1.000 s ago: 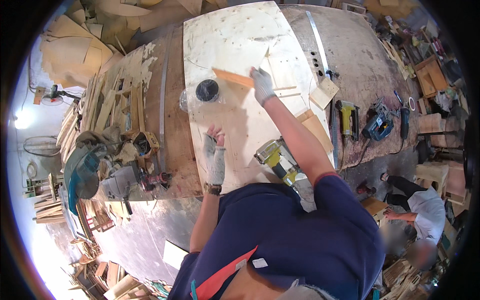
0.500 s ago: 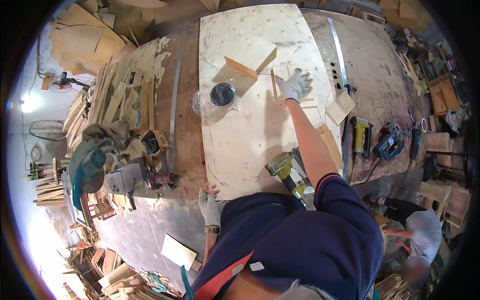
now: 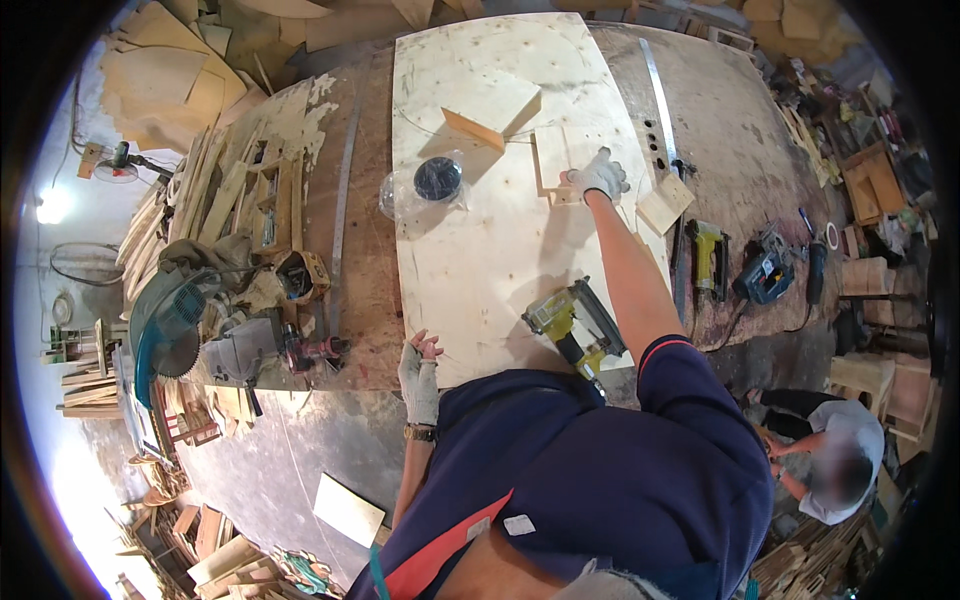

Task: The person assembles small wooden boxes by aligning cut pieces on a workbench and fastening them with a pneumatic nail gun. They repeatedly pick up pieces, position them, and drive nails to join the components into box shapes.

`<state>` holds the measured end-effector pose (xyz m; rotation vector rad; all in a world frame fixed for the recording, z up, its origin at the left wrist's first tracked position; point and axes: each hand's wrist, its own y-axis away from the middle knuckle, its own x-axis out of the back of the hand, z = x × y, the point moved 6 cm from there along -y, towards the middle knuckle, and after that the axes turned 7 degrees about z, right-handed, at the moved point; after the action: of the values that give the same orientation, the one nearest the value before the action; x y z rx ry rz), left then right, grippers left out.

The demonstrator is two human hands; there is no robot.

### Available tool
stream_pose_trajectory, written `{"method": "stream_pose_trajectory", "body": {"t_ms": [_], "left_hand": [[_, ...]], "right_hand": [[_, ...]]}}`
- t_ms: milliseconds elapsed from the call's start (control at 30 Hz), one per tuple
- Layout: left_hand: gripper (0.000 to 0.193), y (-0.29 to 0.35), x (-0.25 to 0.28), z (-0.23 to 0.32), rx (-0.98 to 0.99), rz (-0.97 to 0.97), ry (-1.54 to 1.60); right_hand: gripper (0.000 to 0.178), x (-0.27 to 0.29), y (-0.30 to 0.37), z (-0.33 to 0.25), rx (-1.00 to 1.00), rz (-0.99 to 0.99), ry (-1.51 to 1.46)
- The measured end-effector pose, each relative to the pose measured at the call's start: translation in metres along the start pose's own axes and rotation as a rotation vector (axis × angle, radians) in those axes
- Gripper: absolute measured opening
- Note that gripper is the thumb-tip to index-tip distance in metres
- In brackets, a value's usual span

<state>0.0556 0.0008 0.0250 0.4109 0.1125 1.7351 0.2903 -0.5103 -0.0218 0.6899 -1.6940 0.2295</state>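
Plywood sheet, head view point(image 3: 480, 280): pale and broad, lying on the brown bench point(image 3: 740, 150), right in front of the person.
Right hand point(image 3: 602, 178): and there it is, gloved in pale grey, arm at full stretch, over the lower right part of the square panel!
Right fingers: thumb out to the left by the panel's lower edge; whether the others grasp the wood or merely rest against it, one cannot tell from here.
Square panel point(image 3: 565, 150): pale wood, on the right half of the sheet, toward its far end.
Left hand point(image 3: 420, 378): well back, near the body, by the sheet's near left corner, with a watch point(image 3: 419, 432) on the wrist.
Left fingers: bare-tipped, loosely curled, released, with nothing visible between them.
Orange-brown board point(image 3: 473, 129): just left of the panel, set at a slant.
Black round thing point(image 3: 438, 179): sitting in clear plastic, below that board.
Yellow-green nail gun point(image 3: 560, 318): on the sheet's near edge, close to the torso.
Small pale block point(image 3: 664, 204): over at the sheet's right edge.
Second nail gun point(image 3: 708, 258): on the bench, with a blue jigsaw point(image 3: 768, 275) to its right.
Co-worker point(image 3: 845, 450): low at far right, bent forward.
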Motion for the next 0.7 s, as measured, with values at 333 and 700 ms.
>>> {"method": "stream_pose_trajectory", "body": {"t_ms": [333, 700], "left_hand": [[0.046, 0.024, 0.015, -0.015, -0.004, 0.001, 0.010], [0.059, -0.012, -0.023, -0.011, 0.144, -0.088, 0.373]], "right_hand": [[0.117, -0.010, 0.014, 0.019, -0.167, 0.076, 0.002], [0.038, -0.041, 0.177, 0.032, 0.081, -0.646, -1.208]]}}
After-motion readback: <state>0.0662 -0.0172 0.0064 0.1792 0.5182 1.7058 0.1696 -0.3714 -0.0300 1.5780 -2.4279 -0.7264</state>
